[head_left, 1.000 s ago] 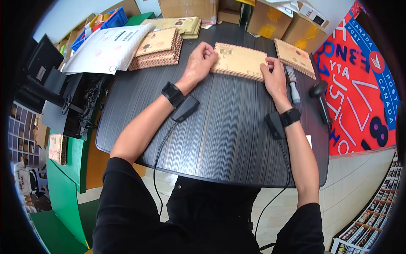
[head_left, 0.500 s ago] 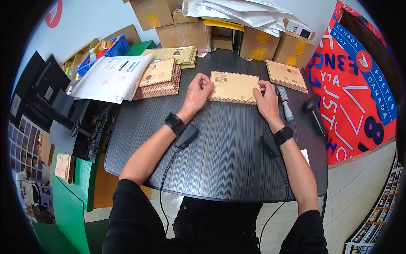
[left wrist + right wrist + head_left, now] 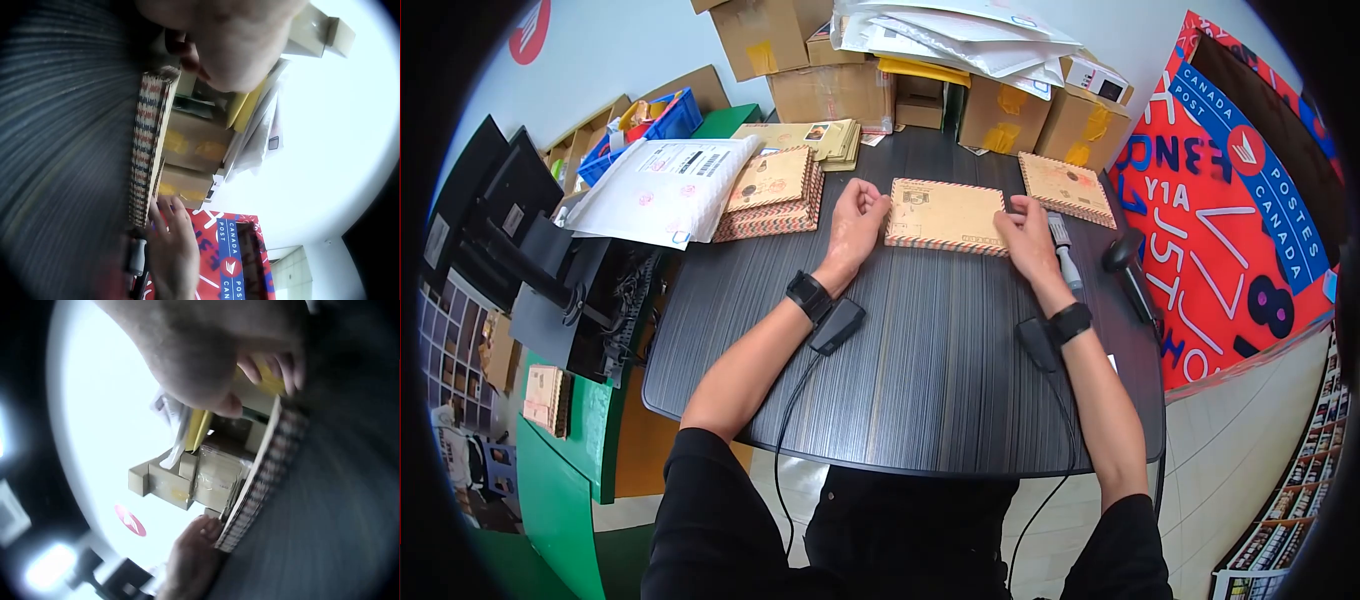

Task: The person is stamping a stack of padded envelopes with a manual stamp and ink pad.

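A stack of tan airmail envelopes (image 3: 946, 214) with striped edges lies on the dark table between my two hands. My left hand (image 3: 856, 228) is at its left end, fingers loosely bent beside the edge. At the opposite end, my right hand (image 3: 1030, 240) has its thumb near the top right corner. From the left wrist view, the fingers of that right hand (image 3: 172, 250) look fairly straight at the stack's end. The right wrist view has the left hand's fingertips right at the far end of the striped edges (image 3: 265, 469).
More airmail envelopes (image 3: 768, 192) are piled at left by a white bubble mailer (image 3: 662, 185). Another stack (image 3: 1067, 188) lies at back right, near a grey-handled stamp (image 3: 1064, 250) and a black scanner (image 3: 1133, 275). Cardboard boxes (image 3: 830, 95) line the back.
The head view has tilted up, then shifted slightly. Both hands stay at the stack's ends; the left fingers and right thumb sit a little looser at its edges than before.
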{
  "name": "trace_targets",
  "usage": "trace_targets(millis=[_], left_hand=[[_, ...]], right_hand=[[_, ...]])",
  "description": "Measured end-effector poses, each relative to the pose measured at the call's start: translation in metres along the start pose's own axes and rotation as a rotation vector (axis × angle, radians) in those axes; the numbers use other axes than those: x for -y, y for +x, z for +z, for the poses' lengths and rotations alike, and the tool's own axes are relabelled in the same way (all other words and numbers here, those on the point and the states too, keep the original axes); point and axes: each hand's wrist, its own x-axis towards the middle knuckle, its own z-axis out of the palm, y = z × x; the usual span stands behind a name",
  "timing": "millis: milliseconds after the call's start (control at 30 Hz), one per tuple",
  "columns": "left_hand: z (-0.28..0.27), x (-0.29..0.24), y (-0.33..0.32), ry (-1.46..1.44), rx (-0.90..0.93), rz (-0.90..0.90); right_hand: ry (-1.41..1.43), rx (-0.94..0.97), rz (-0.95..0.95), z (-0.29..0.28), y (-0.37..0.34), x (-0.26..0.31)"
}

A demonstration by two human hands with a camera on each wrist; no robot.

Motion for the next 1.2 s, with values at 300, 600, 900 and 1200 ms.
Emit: trace_targets(millis=[300,600,900,1200], left_hand=[[0.001,-0.002,-0.003,-0.082,-0.063,-0.038],[-0.001,0.004,0.006,-0.122,-0.222,-0.005],[0.000,0.000,0.003,-0.161,-0.186,-0.011],[0.001,0.001,0.003,-0.181,-0.213,-0.022]], right_hand=[[-0.022,0.649,-0.153,-0.150,-0.147,0.151],[-0.360,1.386,0.878,-0.140,-0.363,0.032],[-0.442,0.954,0.460,-0.089,-0.443,-0.017],[-0.026,0.828,0.901,-0.105,-0.446,0.004]])
